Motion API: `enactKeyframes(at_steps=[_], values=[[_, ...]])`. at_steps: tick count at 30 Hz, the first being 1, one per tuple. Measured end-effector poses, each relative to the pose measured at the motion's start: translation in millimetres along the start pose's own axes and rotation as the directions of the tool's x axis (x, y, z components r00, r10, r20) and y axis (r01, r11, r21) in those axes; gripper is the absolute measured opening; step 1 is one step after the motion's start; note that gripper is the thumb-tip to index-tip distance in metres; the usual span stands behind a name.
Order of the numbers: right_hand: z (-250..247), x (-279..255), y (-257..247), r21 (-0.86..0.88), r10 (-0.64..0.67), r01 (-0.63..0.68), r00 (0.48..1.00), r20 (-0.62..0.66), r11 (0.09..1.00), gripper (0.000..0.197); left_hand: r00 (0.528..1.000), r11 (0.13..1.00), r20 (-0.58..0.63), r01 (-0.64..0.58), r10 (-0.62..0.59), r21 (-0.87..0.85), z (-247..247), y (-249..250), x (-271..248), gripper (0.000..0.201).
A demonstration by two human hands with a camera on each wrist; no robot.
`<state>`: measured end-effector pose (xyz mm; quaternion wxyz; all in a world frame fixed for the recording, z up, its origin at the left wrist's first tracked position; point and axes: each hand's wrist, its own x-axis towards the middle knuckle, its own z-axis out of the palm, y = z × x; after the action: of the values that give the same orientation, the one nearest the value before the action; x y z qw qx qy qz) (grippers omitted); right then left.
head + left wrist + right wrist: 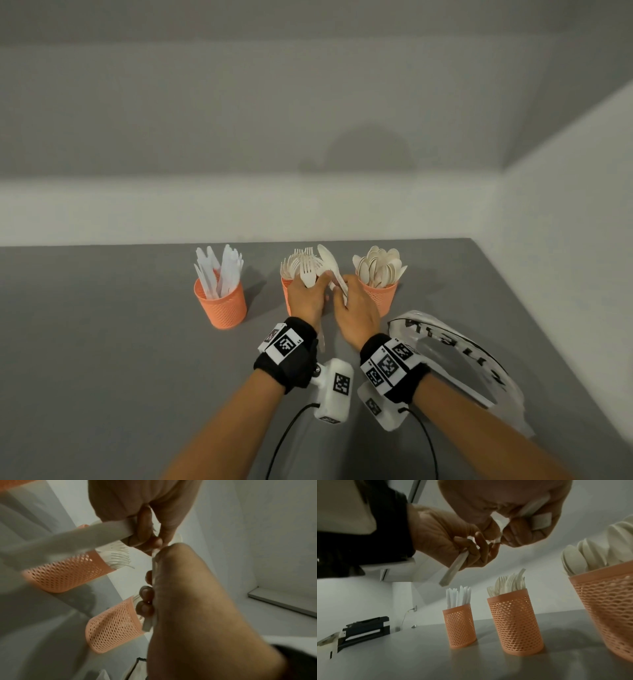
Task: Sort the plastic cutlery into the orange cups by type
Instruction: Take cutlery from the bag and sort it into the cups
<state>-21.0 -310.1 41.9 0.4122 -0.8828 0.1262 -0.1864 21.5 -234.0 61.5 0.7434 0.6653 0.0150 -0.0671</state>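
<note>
Three orange mesh cups stand in a row: knives [221,301] on the left, forks [285,291] in the middle, spoons [380,294] on the right. My left hand [315,284] hovers in front of the fork cup and grips a white fork [308,270], tines up, its handle [453,569] sticking out below the fingers. My right hand [342,287] is close beside it and holds a spoon [327,262] together with another white handle [539,520]. The fingertips of both hands meet on a white piece between them.
A crumpled clear plastic bag with black lettering [455,353] lies on the grey table [120,342] right of my right wrist. White walls close in behind and to the right. A black device [364,630] sits far off to the left.
</note>
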Motion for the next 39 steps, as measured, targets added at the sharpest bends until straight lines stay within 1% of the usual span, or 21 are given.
enactKeyframes(at_steps=[3,5,7,9,11,13,15,18,21,23,25,27,28,30,31,32,33,35,37,39], values=[[0,0,0,0.178,0.078,-0.083,0.996,0.032,0.981,0.024,0.998,0.997,0.003,0.066,-0.066,-0.044,-2,-1,3,0.022],[4,1,1,0.254,0.122,-0.132,0.991,0.056,0.958,0.023,0.986,0.981,-0.010,0.161,-0.163,-0.110,-2,0,5,0.026],[6,2,2,0.322,0.141,-0.165,0.985,0.097,0.932,0.021,0.967,0.943,-0.013,0.247,-0.256,-0.222,-2,1,6,0.030],[4,0,0,0.369,0.145,-0.192,0.978,0.152,0.909,0.026,0.947,0.892,-0.007,0.302,-0.323,-0.337,-4,5,5,0.028],[2,-2,-2,0.426,0.168,-0.245,0.963,0.211,0.871,0.028,0.933,0.861,0.006,0.335,-0.360,-0.382,-8,7,4,0.029],[1,-3,-2,0.459,0.212,-0.307,0.945,0.248,0.834,0.028,0.933,0.868,0.015,0.342,-0.361,-0.361,-11,5,7,0.033],[2,-3,1,0.449,0.256,-0.348,0.933,0.254,0.823,0.028,0.946,0.904,0.005,0.313,-0.326,-0.291,-15,3,9,0.035],[1,1,6,0.462,0.307,-0.375,0.926,0.218,0.804,0.030,0.972,0.954,0.001,0.232,-0.236,-0.193,-19,4,10,0.032],[-3,4,9,0.392,0.262,-0.312,0.949,0.177,0.866,0.032,0.993,0.994,0.061,0.097,-0.101,0.051,-17,9,4,0.038],[-4,5,11,0.328,0.212,-0.260,0.961,0.177,0.908,0.031,0.997,0.984,0.074,-0.018,0.005,0.180,-13,12,1,0.033],[-7,7,12,0.300,0.162,-0.217,0.967,0.199,0.929,0.034,0.992,0.957,0.056,-0.127,0.117,0.259,-10,13,3,0.029],[-15,10,7,0.360,0.097,-0.187,0.963,0.252,0.914,0.023,0.974,0.917,0.073,-0.225,0.213,0.330,-7,14,6,0.022],[-19,14,5,0.386,0.060,-0.163,0.962,0.265,0.908,0.018,0.965,0.897,0.101,-0.264,0.244,0.354,-5,16,6,0.018],[-29,22,0,0.391,0.005,-0.104,0.969,0.248,0.915,0.015,0.943,0.894,0.191,-0.323,0.273,0.312,1,21,3,0.014],[-34,27,-2,0.394,0.000,-0.091,0.974,0.225,0.915,0.016,0.934,0.909,0.229,-0.329,0.274,0.257,3,24,3,0.014],[-39,34,-2,0.417,0.016,-0.097,0.981,0.192,0.904,0.016,0.934,0.925,0.237,-0.317,0.267,0.210,4,28,4,0.017],[-47,39,-4,0.450,0.047,-0.110,0.988,0.149,0.886,0.017,0.946,0.939,0.204,-0.290,0.252,0.183,3,33,9,0.022],[-67,53,-3,0.521,0.115,-0.113,0.993,0.028,0.846,0.024,0.972,0.966,0.077,-0.232,0.224,0.115,-5,44,22,0.032],[-88,65,1,0.601,0.141,-0.065,0.987,-0.080,0.797,0.027,0.967,0.967,-0.045,-0.250,0.252,0.044,-15,55,38,0.038],[-100,74,6,0.635,0.136,-0.020,0.982,-0.135,0.772,0.029,0.943,0.952,-0.144,-0.305,0.299,-0.023,-23,63,52,0.040]])
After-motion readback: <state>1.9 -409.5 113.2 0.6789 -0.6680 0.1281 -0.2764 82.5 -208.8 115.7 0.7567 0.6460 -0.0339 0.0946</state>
